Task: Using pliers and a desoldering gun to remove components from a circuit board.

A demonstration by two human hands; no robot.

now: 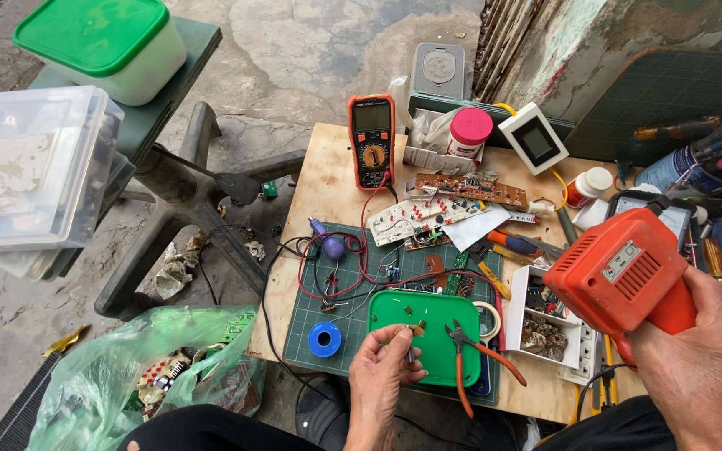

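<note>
My right hand (704,359) grips the handle of a big orange soldering gun (624,267) held above the right side of the wooden table (327,179). My left hand (382,372) pinches a small brown electronic part (416,331) between thumb and fingers, just over a green lid (436,313) that lies on the green cutting mat (315,313). Orange-handled pliers (470,351) rest on the lid's right edge. A blue solder spool (325,339) sits on the mat, left of my left hand.
An orange multimeter (371,140) with red and black leads stands at the back, circuit boards (460,190) beside it. A white parts box (545,330), screwdrivers (712,134), a pink-capped jar (468,132), a green plastic bag (156,367) of scrap and stacked tubs (31,167) surround the table.
</note>
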